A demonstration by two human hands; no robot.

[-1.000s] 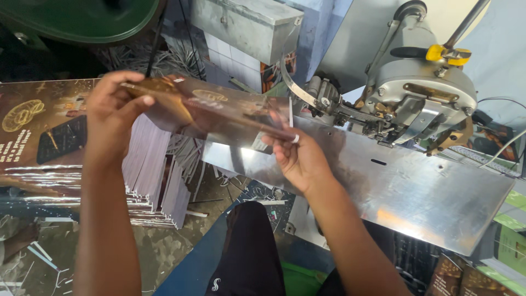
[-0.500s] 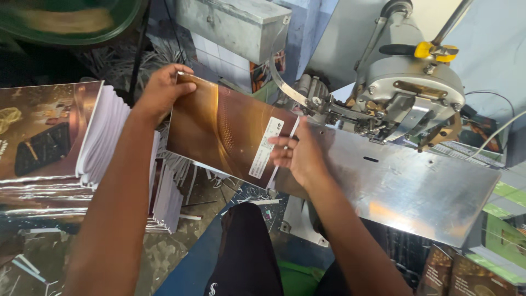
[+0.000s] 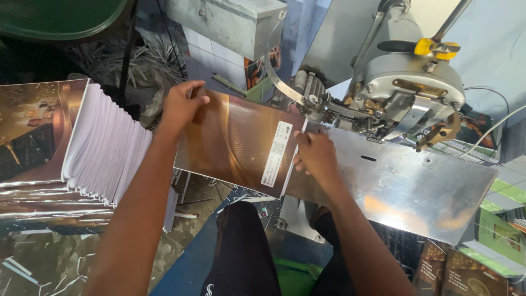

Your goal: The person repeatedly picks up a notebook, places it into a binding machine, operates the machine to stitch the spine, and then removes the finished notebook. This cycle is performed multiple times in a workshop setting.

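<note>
A glossy brown-and-gold printed sheet (image 3: 235, 142) with a white label strip lies tilted across the left end of a shiny metal machine table (image 3: 416, 192). My left hand (image 3: 181, 107) pinches its far left corner. My right hand (image 3: 315, 156) presses on its right edge, just below the grey stitching head (image 3: 405, 93) of the machine. Both hands keep the sheet flat against the plate.
A tall stack of the same glossy sheets (image 3: 71, 148) with white edges sits at the left. A grey metal box (image 3: 230, 22) stands behind, a green round lid (image 3: 55, 16) at top left. Printed packs (image 3: 466, 274) lie at bottom right. Paper trimmings litter the floor.
The sheet, lifted and curled above the stack a second ago, has swung right and down flat onto the metal plate. My right hand slid up its right edge toward the stitching head.
</note>
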